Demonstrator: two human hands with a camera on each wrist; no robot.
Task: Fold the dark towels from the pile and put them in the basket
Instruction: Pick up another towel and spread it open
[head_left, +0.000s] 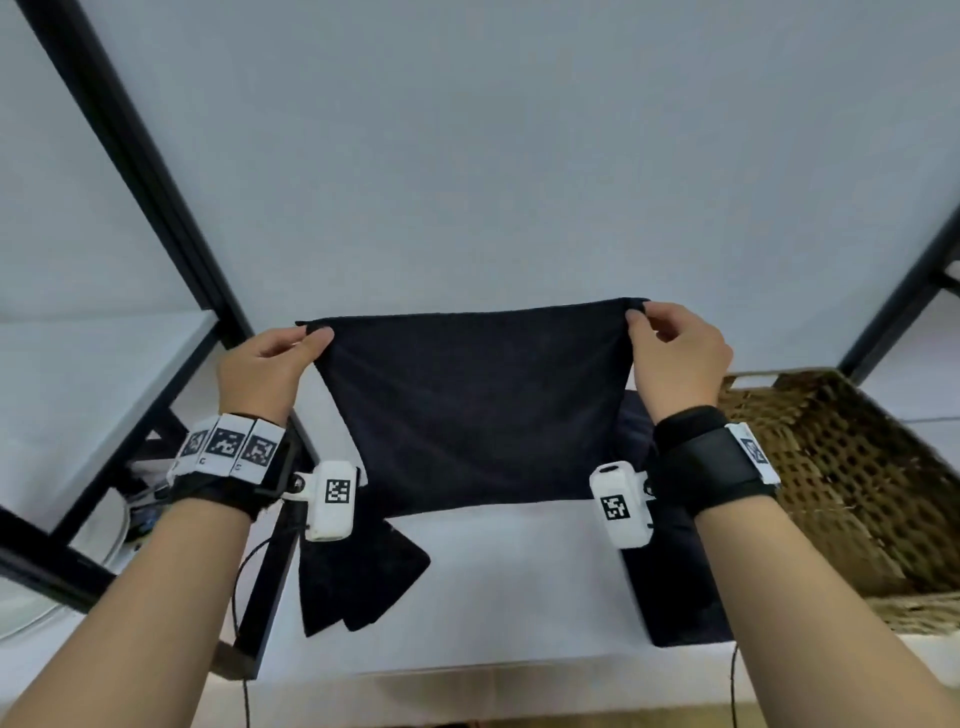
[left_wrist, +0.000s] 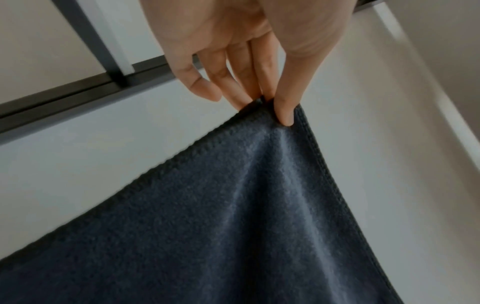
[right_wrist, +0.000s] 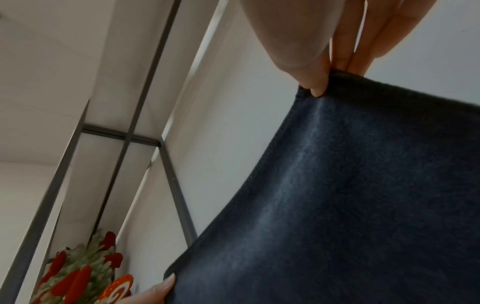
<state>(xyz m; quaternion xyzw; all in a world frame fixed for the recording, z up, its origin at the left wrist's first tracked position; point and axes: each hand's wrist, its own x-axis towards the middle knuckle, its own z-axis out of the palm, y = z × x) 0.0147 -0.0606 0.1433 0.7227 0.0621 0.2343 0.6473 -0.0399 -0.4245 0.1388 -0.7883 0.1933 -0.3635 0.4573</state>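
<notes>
White tabletop (head_left: 519, 561) lies nearest, below both wrists, and carries the rest of the work. Below and inward of the left-hand grip, a dark towel pile (head_left: 358, 577) is seen on the table edge. Below the right-hand grip, a second dark cloth (head_left: 675, 587) lies beside the wicker basket (head_left: 841, 483), which stands outward of the right wrist; whether that cloth is already folded cannot be told.

Above these, one dark towel (head_left: 478, 410) is held up in the air and spread between the two grips. Its upper left corner is pinched by the left hand (head_left: 265, 374) between thumb and fingers (left_wrist: 262, 67), as the left wrist view confirms. Its upper right corner is pinched likewise by the right hand (head_left: 675, 358), with the thumb (right_wrist: 309, 80) pressed on the near face. The top hem runs nearly taut between the grips; the lower edge hangs free above the table.

The step in hand is judged to be spreading before the first fold. For a clean fold, both pinches should be kept at the very corners and level, and tension should be held so the hem stays straight. The lower edge should be laid on the table first, and the held corners then brought down to meet it squarely.

Beyond the grips, a pale wall (head_left: 519, 156) and black frame bars (head_left: 135, 156) are visible.
</notes>
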